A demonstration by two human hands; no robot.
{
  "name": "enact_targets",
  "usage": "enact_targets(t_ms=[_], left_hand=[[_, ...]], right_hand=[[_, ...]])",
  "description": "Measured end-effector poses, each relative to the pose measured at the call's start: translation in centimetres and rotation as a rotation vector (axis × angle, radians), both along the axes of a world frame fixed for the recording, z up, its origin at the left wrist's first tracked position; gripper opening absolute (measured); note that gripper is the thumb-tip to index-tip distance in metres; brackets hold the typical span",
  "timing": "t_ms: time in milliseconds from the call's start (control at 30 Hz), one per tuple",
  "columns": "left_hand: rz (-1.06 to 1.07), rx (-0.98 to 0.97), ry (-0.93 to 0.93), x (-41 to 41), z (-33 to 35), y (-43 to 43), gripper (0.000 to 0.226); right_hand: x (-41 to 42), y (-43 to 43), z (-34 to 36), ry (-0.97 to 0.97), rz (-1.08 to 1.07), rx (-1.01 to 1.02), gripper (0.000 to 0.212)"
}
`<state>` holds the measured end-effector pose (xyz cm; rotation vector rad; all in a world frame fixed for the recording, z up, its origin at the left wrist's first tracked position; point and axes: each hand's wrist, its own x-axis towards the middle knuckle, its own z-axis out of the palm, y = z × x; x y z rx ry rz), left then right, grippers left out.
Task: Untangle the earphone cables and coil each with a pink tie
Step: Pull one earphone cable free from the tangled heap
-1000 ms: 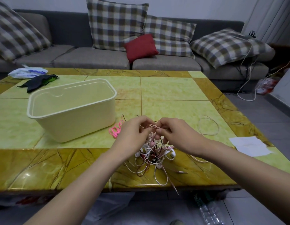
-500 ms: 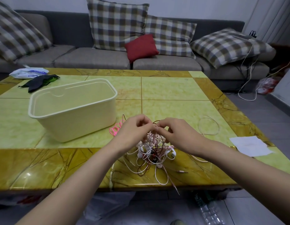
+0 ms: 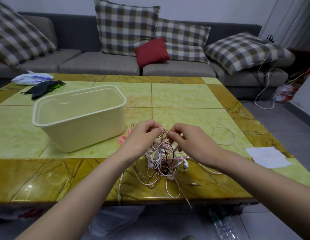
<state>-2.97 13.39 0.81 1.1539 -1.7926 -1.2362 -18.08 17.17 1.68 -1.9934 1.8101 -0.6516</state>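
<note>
Your left hand point(image 3: 142, 135) and right hand point(image 3: 190, 141) pinch thin strands atop the earphone tangle point(image 3: 163, 161), glossy white, pink and dark-red cords heaped on marbled table point(image 3: 64, 179).

Single head-worn wide-angle view, looking forward and down across table point(image 3: 185, 94) toward far sofa point(image 3: 102, 63); forearms entering from near edge, close.

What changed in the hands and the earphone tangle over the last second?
Little. Both hands, left hand and right hand, keep pinching strands at the top of the earphone tangle, fingers shifting slightly; nothing is freed or let go. The bin, pink ties and loose white cable stay put.
</note>
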Motion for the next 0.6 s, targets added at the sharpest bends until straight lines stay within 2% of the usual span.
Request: enact_targets(t_ms=[100, 233, 300, 433, 600], left_hand=[[0.031, 0.026, 0.037, 0.2, -0.1, 0.0, 0.016], [0.053, 0.031, 0.068, 0.4, 0.2, 0.2, 0.02], [0.052, 0.035, 0.083, 0.3, 0.2, 0.2, 0.02], [0.02, 0.036, 0.104, 0.1, 0.3, 0.1, 0.02], [0.007, 0.055, 0.089, 0.3, 0.1, 0.2, 0.022]], right_hand=[[-0.2, -0.1, -0.4, -0.073, -0.036, -0.082, 0.008], [0.2, 0.4, -0.2, -0.183, -0.067, -0.215, 0.006], [0.5, 0.4, -0.1, -0.2, -0.052, -0.182, 0.005], [1.1, 0.2, -0.3, -0.17, 0.001, -0.072, 0.017], [1.3, 0.1, -0.2, -0.196, -0.026, -0.067, 0.02]])
